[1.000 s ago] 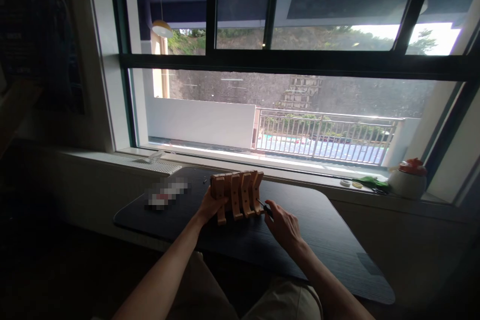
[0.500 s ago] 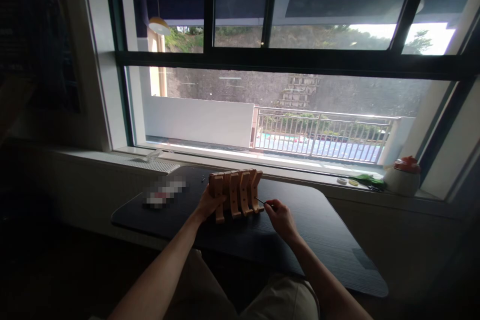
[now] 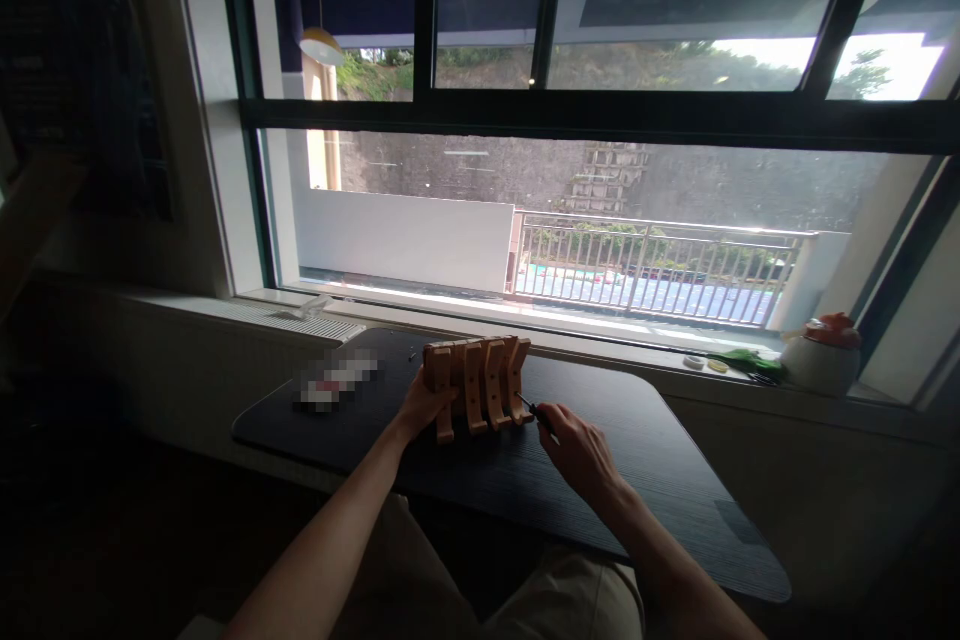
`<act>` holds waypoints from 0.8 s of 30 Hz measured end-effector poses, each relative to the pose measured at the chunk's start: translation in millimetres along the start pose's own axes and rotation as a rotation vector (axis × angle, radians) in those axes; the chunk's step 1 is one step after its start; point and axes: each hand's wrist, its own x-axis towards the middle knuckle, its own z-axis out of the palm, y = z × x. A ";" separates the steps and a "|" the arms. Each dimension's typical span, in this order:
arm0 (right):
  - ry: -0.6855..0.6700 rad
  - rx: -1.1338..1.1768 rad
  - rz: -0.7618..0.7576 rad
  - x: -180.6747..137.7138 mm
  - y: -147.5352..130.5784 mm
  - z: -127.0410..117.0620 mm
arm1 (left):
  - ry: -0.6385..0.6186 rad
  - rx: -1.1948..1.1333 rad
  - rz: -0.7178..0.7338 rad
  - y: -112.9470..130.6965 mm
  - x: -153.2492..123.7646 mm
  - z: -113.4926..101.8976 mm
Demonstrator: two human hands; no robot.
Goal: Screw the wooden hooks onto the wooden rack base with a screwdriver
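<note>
A light wooden rack [image 3: 478,382] with several hook-shaped pegs stands on edge on the dark table [image 3: 660,480]. My left hand [image 3: 421,406] grips the rack's left end and steadies it. My right hand [image 3: 576,448] is closed on a thin dark tool [image 3: 527,406]. The tool's tip touches the rack's right end, at the rightmost peg.
A blurred small object [image 3: 334,382] lies on the table to the left of the rack. On the window sill at right stand a white pot with a red lid [image 3: 819,356] and some small green items [image 3: 739,361]. A large window fills the view ahead.
The right hand shifted slightly, staying by the rack's right end with the tool. The left hand kept its grip on the rack. The view wobbled a little.
</note>
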 end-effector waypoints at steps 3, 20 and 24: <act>0.006 -0.024 -0.035 -1.3 -0.1 2.2 | -0.001 -0.003 -0.011 3.3 -1.2 0.9; 0.099 0.122 0.245 -4.8 -5.6 27.0 | -0.011 -0.019 0.021 -1.1 -0.9 -0.3; 0.113 0.145 0.247 -11.2 -2.6 29.3 | -0.039 -0.027 0.017 -0.7 -1.2 -0.6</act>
